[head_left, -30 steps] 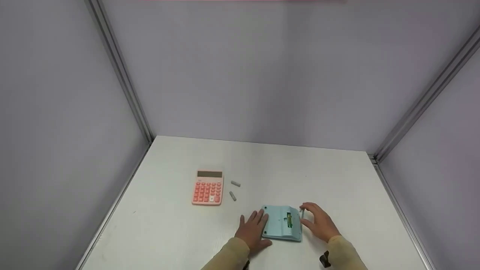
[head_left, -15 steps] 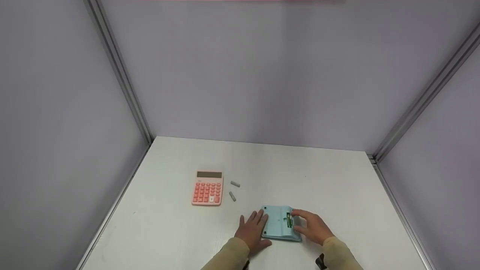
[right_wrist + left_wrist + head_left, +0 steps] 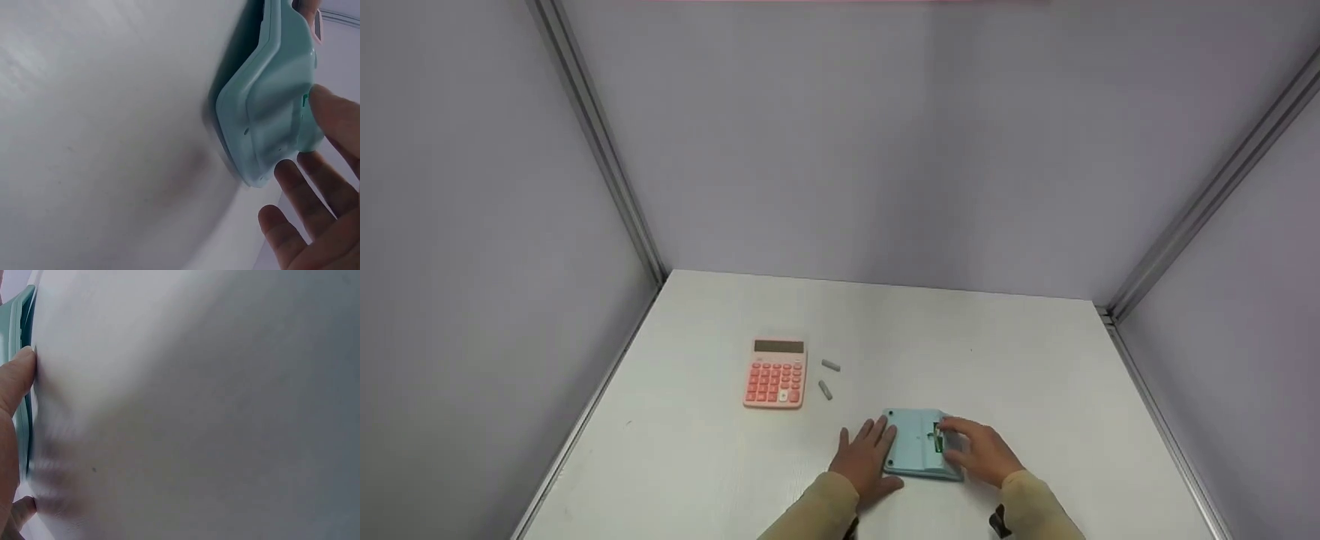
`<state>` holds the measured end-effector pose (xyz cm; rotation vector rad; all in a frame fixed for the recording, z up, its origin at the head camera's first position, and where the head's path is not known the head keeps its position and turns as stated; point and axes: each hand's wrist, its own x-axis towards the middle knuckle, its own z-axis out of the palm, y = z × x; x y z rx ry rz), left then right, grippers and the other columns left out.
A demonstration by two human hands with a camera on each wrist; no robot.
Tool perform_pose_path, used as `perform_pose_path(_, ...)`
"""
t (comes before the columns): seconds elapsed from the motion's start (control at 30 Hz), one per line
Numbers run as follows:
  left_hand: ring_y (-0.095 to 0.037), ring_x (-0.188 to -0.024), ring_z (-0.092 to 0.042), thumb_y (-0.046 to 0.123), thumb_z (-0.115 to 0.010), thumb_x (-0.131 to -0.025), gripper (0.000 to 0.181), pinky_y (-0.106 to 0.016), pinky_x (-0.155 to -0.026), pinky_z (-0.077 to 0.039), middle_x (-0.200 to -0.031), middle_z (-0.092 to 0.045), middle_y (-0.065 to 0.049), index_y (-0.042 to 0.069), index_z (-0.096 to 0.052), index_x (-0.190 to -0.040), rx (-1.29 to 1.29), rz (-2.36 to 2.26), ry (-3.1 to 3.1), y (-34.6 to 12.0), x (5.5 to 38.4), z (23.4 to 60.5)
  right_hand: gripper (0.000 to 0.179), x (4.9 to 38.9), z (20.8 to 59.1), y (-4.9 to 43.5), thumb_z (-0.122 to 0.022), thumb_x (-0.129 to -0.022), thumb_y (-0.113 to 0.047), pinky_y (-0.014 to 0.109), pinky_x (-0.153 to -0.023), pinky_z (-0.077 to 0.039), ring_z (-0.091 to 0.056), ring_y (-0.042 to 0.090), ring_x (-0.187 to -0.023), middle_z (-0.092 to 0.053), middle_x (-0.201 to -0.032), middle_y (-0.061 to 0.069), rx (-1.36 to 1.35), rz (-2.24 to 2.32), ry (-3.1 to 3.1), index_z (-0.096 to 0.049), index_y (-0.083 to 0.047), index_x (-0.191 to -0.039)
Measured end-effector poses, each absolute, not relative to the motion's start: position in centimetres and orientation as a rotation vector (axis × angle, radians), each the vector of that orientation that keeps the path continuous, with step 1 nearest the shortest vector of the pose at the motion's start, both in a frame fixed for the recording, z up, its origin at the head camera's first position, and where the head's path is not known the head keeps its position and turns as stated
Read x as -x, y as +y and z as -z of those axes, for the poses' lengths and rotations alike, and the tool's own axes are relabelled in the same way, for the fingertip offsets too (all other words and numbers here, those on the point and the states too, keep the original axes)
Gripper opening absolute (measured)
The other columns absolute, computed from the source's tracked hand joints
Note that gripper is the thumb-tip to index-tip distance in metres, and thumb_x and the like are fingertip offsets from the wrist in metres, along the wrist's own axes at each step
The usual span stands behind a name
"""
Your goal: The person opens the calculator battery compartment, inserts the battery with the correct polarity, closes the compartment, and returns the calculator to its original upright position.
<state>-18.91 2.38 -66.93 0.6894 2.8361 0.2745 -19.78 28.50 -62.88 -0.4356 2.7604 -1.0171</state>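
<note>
A light blue calculator [image 3: 910, 450] lies face down on the white table, its battery compartment [image 3: 937, 441] uncovered enough to show green inside. My left hand [image 3: 861, 463] rests flat along its left side, fingers straight, the thumb near the lower edge. At the compartment my right hand [image 3: 985, 453] pinches a small light blue battery cover [image 3: 310, 134] between thumb and fingers. Those fingers partly hide the cover, so how it meets the slot is unclear. In the left wrist view only the calculator's edge [image 3: 19, 332] and parts of the hand show.
A pink calculator [image 3: 776, 375] lies face up to the left. Beside it are two small grey batteries [image 3: 830, 365], apart from each other. Grey panels [image 3: 840, 150] enclose the back and sides of the white table [image 3: 675, 450].
My right hand has moved left with the cover, from beside the blue calculator's right edge to over its compartment. The left hand and the pink calculator stay in place.
</note>
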Motion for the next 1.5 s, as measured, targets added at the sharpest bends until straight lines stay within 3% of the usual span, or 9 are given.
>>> perform_pose_path(0.53, -0.022, -0.145, -0.019, 0.072, -0.052, -0.082, 0.092, -0.060, -0.111, -0.023, -0.160, -0.016, 0.002, 0.026, -0.020, -0.155, -0.709, -0.274, 2.830, 2.2, 19.1, 66.5, 0.042, 19.8, 62.4, 28.1, -0.073, -0.086, -0.022, 0.053, -0.102, -0.041, -0.050, 0.030, -0.126, -0.055, -0.137, 0.005, 0.633, 0.850, 2.774, -0.062, -0.020, -0.126)
perform_pose_path(1.5, -0.022, -0.144, -0.022, 0.071, -0.056, -0.081, 0.092, -0.060, -0.110, -0.025, -0.159, -0.020, 0.002, 0.025, -0.024, -0.154, -0.709, -0.310, 2.860, 2.2, 18.8, 67.0, 0.042, 20.4, 63.3, 28.6, -0.077, -0.082, -0.027, 0.053, -0.098, -0.044, -0.053, 0.029, -0.119, -0.055, -0.124, -0.001, 0.547, 1.010, 2.717, -0.066, -0.020, -0.122)
